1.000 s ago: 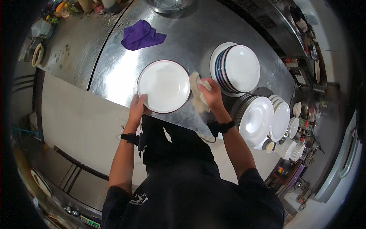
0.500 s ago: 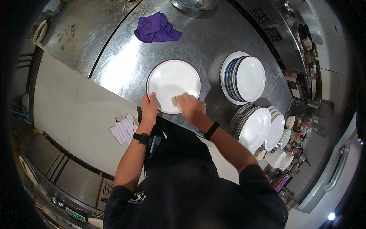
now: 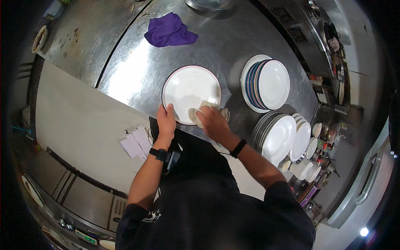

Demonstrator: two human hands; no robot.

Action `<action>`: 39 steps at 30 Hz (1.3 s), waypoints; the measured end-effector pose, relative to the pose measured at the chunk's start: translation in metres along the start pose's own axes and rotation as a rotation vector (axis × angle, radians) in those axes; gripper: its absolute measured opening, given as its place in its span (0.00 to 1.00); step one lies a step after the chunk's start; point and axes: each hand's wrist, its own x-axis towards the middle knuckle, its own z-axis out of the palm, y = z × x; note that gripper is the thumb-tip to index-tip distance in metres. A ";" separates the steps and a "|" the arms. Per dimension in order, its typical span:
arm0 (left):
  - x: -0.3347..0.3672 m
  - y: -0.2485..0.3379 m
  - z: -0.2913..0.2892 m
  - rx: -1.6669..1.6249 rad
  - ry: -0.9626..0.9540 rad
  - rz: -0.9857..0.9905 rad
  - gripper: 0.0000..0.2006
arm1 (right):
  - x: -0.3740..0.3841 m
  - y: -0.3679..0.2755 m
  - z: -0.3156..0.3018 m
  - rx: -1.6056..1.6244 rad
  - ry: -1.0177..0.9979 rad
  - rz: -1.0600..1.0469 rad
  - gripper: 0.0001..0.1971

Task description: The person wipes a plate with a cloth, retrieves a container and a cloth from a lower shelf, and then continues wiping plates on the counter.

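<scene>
A white round plate (image 3: 189,89) with a thin dark red rim is at the near edge of the steel table. Its lower left rim is gripped by my left hand (image 3: 166,123), the thumb lying on the upper face and the other fingers hidden below. Bunched under the fingers of my right hand (image 3: 214,125) is a beige cloth (image 3: 223,112), pressed on the plate's lower right rim. Part of this cloth spreads out on both sides of the fingers.
A crumpled purple cloth (image 3: 170,31) lies farther back on the steel table (image 3: 208,52). A metal bowl (image 3: 210,3) stands at the far edge. To the right are a stack of blue-rimmed plates (image 3: 275,85) and another stack of white plates (image 3: 278,139). A checked cloth (image 3: 135,143) hangs lower left.
My right hand has shifted slightly right and down toward the plate's rim, and more of the beige cloth now shows. My left hand keeps its hold, a little lower.
</scene>
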 end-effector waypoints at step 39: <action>-0.010 0.026 -0.012 -0.132 -0.200 -0.284 0.14 | -0.001 0.045 -0.007 0.053 0.437 -0.018 0.26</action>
